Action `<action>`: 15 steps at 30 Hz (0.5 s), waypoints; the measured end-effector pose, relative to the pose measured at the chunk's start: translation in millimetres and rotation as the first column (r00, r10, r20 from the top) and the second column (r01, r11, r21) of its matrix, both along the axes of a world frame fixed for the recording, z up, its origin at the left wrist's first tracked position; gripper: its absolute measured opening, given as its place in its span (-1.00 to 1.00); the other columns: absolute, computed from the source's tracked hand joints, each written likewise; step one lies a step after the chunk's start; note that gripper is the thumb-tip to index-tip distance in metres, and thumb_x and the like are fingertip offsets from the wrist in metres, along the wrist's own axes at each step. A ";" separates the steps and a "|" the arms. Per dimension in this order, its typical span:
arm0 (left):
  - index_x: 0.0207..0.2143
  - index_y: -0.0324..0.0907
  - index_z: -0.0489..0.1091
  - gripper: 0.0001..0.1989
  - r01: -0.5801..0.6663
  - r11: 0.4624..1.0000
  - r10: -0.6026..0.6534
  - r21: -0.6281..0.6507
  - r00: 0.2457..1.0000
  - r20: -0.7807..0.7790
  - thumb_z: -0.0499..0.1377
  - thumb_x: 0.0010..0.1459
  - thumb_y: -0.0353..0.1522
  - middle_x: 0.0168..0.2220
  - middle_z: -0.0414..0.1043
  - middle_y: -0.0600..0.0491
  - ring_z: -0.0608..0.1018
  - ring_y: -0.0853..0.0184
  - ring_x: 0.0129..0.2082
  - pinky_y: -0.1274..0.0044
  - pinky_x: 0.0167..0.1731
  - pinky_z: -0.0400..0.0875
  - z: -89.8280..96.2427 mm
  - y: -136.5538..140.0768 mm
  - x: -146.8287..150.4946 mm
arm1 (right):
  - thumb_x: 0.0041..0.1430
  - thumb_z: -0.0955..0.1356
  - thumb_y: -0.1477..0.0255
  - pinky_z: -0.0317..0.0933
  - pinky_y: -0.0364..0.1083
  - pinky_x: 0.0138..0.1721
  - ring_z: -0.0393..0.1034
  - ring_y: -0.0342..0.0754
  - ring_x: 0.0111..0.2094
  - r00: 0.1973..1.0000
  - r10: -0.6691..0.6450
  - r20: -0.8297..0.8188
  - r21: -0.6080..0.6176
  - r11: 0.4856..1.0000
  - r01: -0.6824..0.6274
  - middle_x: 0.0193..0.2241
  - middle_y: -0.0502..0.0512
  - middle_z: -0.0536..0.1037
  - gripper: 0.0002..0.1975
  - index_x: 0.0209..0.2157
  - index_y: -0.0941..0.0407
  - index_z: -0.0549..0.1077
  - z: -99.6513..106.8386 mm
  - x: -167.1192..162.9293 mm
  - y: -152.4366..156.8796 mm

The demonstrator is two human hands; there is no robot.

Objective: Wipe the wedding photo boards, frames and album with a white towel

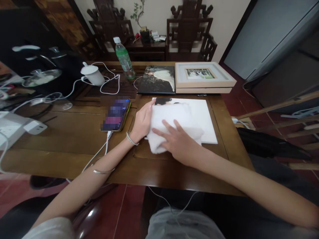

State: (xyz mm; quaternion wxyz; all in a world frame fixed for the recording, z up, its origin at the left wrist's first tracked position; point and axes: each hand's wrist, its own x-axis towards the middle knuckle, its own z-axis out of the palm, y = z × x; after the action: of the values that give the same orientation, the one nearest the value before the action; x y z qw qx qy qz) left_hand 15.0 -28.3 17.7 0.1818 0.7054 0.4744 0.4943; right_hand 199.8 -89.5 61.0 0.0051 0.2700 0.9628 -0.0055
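Note:
A white panel [210,126] with a printed picture, dark at its top left, lies flat on the table. A folded white cloth [171,114] covers much of its left and middle part. My right hand [178,142] rests on the cloth with its fingers spread. Along the left edge of the cloth and panel is my left hand [143,122], its fingers stretched out against that edge; the cloth partly hides where they touch. A bracelet [131,139] circles the left wrist.
Left of the panel, a phone [116,114] is plugged into a white cable. Behind stand a green bottle [124,59], a lidded white cup [92,74], a dark photo panel [158,79] and stacked pale frames [205,86]. A power strip [15,129] sits far left.

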 end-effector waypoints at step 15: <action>0.17 -0.34 0.33 -0.58 0.137 0.989 -0.148 -0.058 0.885 -0.442 0.02 0.34 -0.35 0.26 0.26 -0.24 0.26 0.11 0.32 0.20 0.30 0.17 -12.0 0.3 8.1 | -0.04 0.18 0.75 0.17 0.25 0.13 0.24 0.24 0.22 0.912 -0.408 -0.033 -0.064 0.912 0.405 0.05 0.29 0.52 -0.45 -0.03 0.16 0.50 16.8 75.8 52.0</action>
State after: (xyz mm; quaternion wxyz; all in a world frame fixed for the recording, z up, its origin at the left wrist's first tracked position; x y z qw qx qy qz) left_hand 23.2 -28.0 5.7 0.1132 0.8302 0.4566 0.2992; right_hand 275.6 -37.5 77.7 -0.0106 0.4639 0.8850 -0.0394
